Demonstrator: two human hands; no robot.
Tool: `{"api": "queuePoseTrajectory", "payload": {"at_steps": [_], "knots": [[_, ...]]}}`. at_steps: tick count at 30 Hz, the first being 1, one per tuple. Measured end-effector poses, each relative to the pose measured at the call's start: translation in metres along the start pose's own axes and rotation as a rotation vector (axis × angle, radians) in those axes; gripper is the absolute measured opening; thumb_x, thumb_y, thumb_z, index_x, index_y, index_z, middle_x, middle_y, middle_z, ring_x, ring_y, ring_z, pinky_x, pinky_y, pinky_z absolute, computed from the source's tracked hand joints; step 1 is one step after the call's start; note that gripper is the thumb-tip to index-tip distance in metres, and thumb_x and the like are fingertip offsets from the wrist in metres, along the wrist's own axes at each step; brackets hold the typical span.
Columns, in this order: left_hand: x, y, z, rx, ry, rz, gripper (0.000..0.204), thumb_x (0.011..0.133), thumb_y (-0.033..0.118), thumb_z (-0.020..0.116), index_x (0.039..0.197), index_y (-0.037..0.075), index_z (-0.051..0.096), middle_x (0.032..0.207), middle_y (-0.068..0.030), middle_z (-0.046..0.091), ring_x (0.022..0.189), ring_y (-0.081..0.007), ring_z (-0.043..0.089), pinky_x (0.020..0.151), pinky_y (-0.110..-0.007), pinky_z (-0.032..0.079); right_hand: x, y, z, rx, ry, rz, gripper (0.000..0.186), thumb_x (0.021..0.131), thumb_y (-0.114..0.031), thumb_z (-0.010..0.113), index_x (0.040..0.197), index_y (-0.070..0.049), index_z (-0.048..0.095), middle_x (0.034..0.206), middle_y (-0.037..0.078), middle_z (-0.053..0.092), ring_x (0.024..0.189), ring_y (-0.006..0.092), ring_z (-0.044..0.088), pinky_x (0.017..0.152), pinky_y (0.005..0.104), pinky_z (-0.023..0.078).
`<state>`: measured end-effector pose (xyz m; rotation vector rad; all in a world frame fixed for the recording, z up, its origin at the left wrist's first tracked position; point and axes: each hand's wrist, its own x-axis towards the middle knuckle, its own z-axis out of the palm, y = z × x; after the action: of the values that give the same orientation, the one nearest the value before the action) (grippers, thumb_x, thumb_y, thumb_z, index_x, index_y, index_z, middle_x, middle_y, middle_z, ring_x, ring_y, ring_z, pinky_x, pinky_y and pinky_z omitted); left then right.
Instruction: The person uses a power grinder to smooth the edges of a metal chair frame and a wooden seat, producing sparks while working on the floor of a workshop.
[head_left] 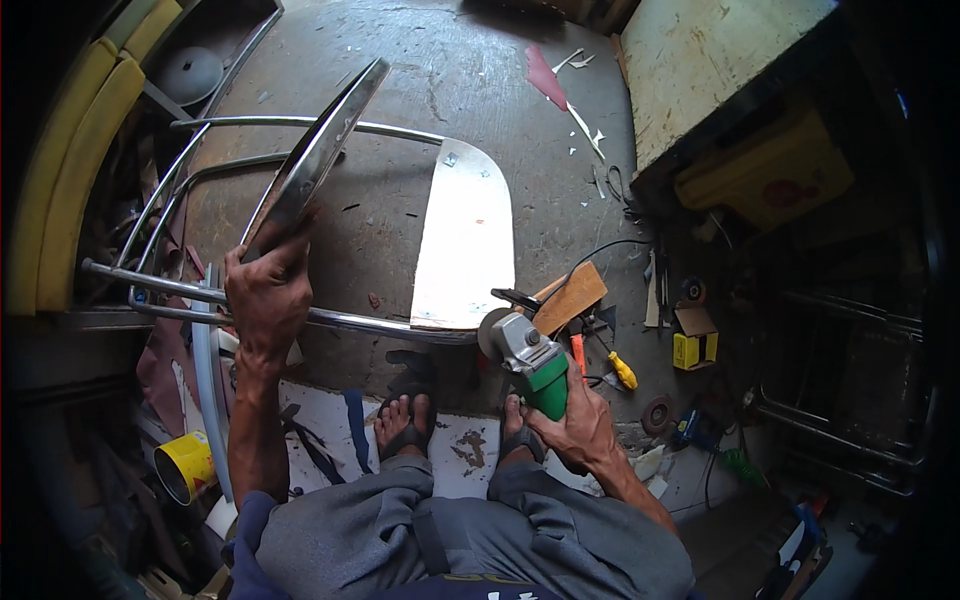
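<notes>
My left hand (268,300) is closed round the bent chrome tube chair frame (395,130), near the low end of a flat metal strip (325,150) that rises from it. The frame lies on the floor, and a white board (465,235) sits at its rounded end. In my right hand (580,425) is a green and silver angle grinder (530,355), gripped by its body. Its disc (490,332) is beside the frame's near tube, close to the board's lower corner. Whether the disc touches metal, or is spinning, I cannot tell.
A wooden block (572,297), an orange-handled tool (577,348) and a yellow-handled screwdriver (622,370) lie right of the grinder. Its cord (605,245) runs behind them. A yellow can (188,468) lies at left; my sandalled feet (405,420) are close below the frame.
</notes>
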<state>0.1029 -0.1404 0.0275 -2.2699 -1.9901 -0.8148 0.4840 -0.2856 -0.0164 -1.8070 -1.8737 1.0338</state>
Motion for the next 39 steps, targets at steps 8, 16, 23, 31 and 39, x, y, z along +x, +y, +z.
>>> {"api": "queuePoseTrajectory", "payload": {"at_steps": [8, 16, 23, 31, 39], "knots": [[-0.023, 0.005, 0.013, 0.04, -0.047, 0.012, 0.034, 0.089, 0.011, 0.068, 0.118, 0.024, 0.079, 0.07, -0.0111, 0.072, 0.063, -0.0227, 0.068, 0.108, -0.047, 0.038, -0.014, 0.006, -0.019, 0.234, 0.118, 0.279, 0.082, 0.083, -0.033, 0.08, 0.146, 0.002, 0.042, 0.113, 0.022, 0.072, 0.099, 0.032, 0.074, 0.087, 0.0398, 0.057], [-0.039, 0.031, 0.01, -0.15, -0.118, 0.131, 0.02, 0.079, 0.014, 0.071, 0.097, 0.011, 0.079, 0.078, -0.0097, 0.076, 0.066, -0.022, 0.072, 0.121, -0.051, 0.03, -0.014, 0.02, -0.028, 0.435, 0.277, 0.369, 0.071, 0.085, -0.031, 0.078, 0.14, 0.003, 0.047, 0.112, 0.018, 0.071, 0.099, 0.0262, 0.07, 0.089, 0.0381, 0.055], [-0.069, 0.059, 0.031, -0.329, -0.3, 0.172, 0.027, 0.084, 0.008, 0.072, 0.111, 0.006, 0.075, 0.086, -0.0115, 0.076, 0.072, -0.0219, 0.072, 0.099, -0.044, 0.05, -0.006, 0.021, -0.028, 0.765, 0.312, 0.353, 0.071, 0.086, -0.033, 0.073, 0.143, 0.0, 0.047, 0.116, 0.01, 0.062, 0.1, 0.0172, 0.061, 0.089, 0.0311, 0.051], [-0.103, 0.091, 0.061, -0.561, -0.617, 0.468, 0.036, 0.084, 0.014, 0.073, 0.12, 0.008, 0.072, 0.08, -0.0096, 0.073, 0.072, -0.0233, 0.071, 0.089, -0.04, 0.055, -0.009, 0.024, -0.023, 0.833, 0.274, 0.394, 0.064, 0.086, -0.034, 0.072, 0.136, 0.0, 0.05, 0.106, 0.011, 0.063, 0.084, 0.0188, 0.066, 0.074, 0.0315, 0.057], [-0.119, 0.166, 0.07, -1.013, -1.288, 0.229, 0.061, 0.099, 0.044, 0.06, 0.141, 0.001, 0.05, 0.108, -0.0306, 0.068, 0.096, -0.0469, 0.069, 0.089, -0.05, 0.053, 0.003, 0.027, -0.014, 1.242, 0.217, 0.298, 0.053, 0.092, -0.043, 0.061, 0.11, 0.006, 0.061, 0.083, 0.017, 0.069, 0.066, 0.0238, 0.072, 0.059, 0.0348, 0.062]]}}
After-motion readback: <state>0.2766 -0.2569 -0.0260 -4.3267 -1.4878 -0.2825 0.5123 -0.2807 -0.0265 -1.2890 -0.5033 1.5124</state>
